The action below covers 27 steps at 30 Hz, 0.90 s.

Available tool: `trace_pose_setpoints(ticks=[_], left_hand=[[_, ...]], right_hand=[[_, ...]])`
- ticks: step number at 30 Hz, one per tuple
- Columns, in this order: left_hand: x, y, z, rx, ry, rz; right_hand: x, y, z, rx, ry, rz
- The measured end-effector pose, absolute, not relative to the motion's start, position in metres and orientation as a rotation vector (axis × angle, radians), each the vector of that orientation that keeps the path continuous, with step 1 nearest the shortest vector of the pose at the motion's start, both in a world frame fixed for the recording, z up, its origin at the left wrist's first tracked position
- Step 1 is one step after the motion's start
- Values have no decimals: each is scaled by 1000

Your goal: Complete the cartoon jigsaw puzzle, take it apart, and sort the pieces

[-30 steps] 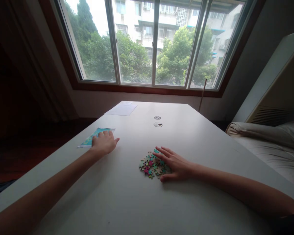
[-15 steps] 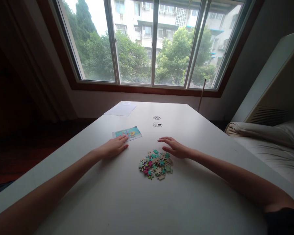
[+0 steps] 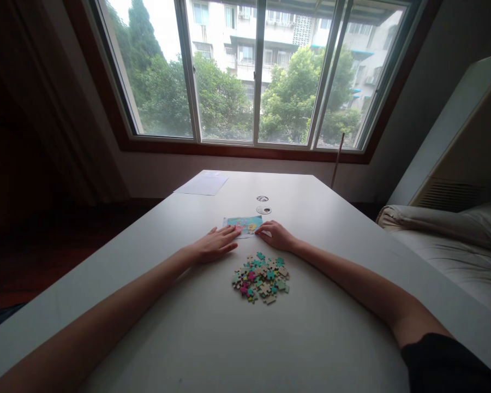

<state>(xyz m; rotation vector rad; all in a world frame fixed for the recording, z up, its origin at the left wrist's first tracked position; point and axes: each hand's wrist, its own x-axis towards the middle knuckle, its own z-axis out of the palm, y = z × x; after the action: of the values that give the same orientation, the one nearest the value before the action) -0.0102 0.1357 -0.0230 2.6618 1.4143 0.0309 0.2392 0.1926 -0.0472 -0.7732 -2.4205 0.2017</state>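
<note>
Head view: the card point(image 3: 250, 222) lies on the table point(image 3: 335, 333), beyond the pieces point(image 3: 262, 279). Left hand point(image 3: 217, 244) covers its near-left corner, grip spread flat; right hand point(image 3: 280, 236) curls at its right edge, pinching or not, I cannot tell. Likely light, bendy: hold opposite edges.

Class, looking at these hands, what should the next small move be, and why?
Perhaps the right hand, at the right edge of the picture card, should move to the puzzle pieces and spread them: they lie heaped and overlapping, some showing plain beige, while the card lies picture up just beyond, the left hand over its near left corner.
</note>
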Motion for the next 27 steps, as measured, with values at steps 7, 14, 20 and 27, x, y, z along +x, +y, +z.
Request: trace_pose_setpoints(ticks=[7,14,20,27], left_hand=[[-50,144,-33,2604,1709,154],[-50,139,-35,2636,1754,201],[-48,138,-38,2605,1837,206],[-48,135,-39,2561,1930,203]], right_hand=[[240,192,-52,-797,-2391,214],[240,183,-50,-827,-2355,179],[241,182,-51,-733,-2447,157],[241,176,-47,-703,-2471,124]])
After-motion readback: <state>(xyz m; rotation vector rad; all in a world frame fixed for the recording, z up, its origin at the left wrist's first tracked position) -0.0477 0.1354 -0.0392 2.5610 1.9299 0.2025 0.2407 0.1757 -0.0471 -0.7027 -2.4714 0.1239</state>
